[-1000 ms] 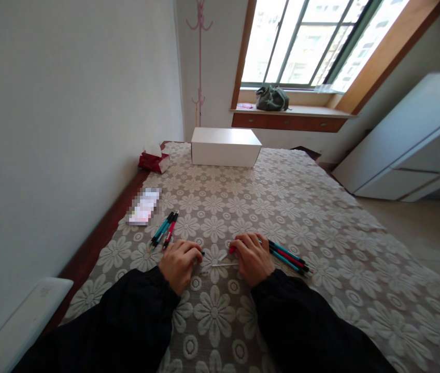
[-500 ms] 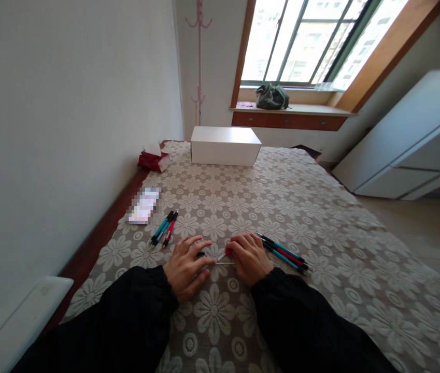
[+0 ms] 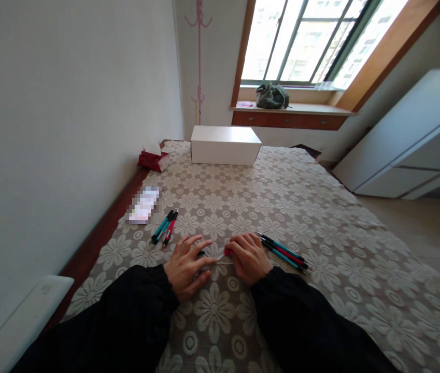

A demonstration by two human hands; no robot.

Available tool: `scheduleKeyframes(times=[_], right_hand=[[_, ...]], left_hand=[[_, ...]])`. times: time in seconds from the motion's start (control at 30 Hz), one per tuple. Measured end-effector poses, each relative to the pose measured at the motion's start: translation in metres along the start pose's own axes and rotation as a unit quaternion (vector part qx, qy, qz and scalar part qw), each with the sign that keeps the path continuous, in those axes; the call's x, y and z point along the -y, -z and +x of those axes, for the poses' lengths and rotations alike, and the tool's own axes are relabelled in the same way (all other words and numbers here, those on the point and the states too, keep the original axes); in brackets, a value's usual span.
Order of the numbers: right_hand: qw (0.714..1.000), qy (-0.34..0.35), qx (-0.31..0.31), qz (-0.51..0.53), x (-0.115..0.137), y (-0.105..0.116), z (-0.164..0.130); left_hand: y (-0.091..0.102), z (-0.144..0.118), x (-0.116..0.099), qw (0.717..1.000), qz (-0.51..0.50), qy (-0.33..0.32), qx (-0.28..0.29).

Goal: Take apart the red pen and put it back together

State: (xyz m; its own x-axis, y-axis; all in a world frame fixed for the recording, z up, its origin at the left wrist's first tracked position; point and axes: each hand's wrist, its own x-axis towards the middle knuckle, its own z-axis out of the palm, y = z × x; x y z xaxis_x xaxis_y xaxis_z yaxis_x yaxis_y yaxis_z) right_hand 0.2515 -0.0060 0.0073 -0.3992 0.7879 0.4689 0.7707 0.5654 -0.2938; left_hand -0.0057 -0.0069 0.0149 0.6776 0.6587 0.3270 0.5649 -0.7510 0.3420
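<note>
Open lace tablecloth [image 3: 282,202] stretches ahead; the wall hems my left. My left hand [image 3: 184,265] lies spread, my right hand [image 3: 247,256] pinches a red pen piece [image 3: 227,252].

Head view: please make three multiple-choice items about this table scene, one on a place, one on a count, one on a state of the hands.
1. Where is the white box?
A. at the far end of the table, toward the window
B. beside the left hand
C. on the floor

2. How many separate groups of pens lie on the tablecloth?
A. one
B. two
C. four

3. How do the hands rest?
A. both raised in the air
B. both down on the cloth, close together
C. one inside the box

Answers:
1 A, the box stands far beyond the hands, before the window sill.
2 B, one group of pens lies left of the left hand, another group lies right of the right hand.
3 B, both hands lie on the cloth with a thin pale stick between them.
</note>
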Motion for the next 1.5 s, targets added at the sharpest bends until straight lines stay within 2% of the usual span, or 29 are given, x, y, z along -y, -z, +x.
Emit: scheduleKeyframes(times=[0.57, 0.7, 0.83, 0.9, 1.0, 1.07, 1.13, 1.23, 1.37, 1.5], right_hand=[[0.992, 0.113, 0.034, 0.043, 0.0008, 0.0008, 0.002], [0.992, 0.113, 0.039, 0.052, -0.0015, -0.0017, 0.0011], [0.992, 0.106, 0.019, 0.07, -0.001, -0.0015, 0.0001], [0.99, 0.086, -0.003, 0.109, 0.0006, 0.0002, -0.0003], [0.975, 0.016, -0.045, 0.215, 0.0026, 0.0018, -0.0011], [0.949, -0.049, -0.083, 0.301, 0.0032, 0.0006, -0.0017], [0.91, -0.109, -0.125, 0.38, 0.0035, -0.002, -0.0019], [0.866, -0.158, -0.155, 0.447, 0.0031, -0.0055, -0.0011], [0.852, -0.165, -0.163, 0.469, 0.0005, -0.0059, -0.0002], [0.859, -0.166, -0.148, 0.461, -0.0016, -0.0051, -0.001]], left_hand=[[-0.0003, -0.0014, 0.0017, 0.999, 0.026, -0.024, 0.031], [-0.0002, -0.0014, 0.0014, 0.999, 0.02, -0.03, 0.023], [0.0016, -0.0006, 0.0001, 0.999, 0.011, -0.026, 0.015], [0.0027, 0.0, -0.0007, 1.0, 0.006, -0.024, 0.008], [0.004, 0.0009, -0.0017, 1.0, -0.002, -0.011, -0.01], [0.0044, 0.0011, -0.0022, 1.0, -0.002, 0.005, -0.015], [0.0046, 0.0012, -0.0027, 1.0, -0.001, 0.017, -0.01], [0.0049, 0.0014, -0.0036, 1.0, -0.004, 0.022, -0.002], [0.0058, 0.0021, -0.005, 1.0, -0.012, 0.026, -0.002], [0.0068, 0.0028, -0.0061, 1.0, -0.014, 0.028, -0.004]])
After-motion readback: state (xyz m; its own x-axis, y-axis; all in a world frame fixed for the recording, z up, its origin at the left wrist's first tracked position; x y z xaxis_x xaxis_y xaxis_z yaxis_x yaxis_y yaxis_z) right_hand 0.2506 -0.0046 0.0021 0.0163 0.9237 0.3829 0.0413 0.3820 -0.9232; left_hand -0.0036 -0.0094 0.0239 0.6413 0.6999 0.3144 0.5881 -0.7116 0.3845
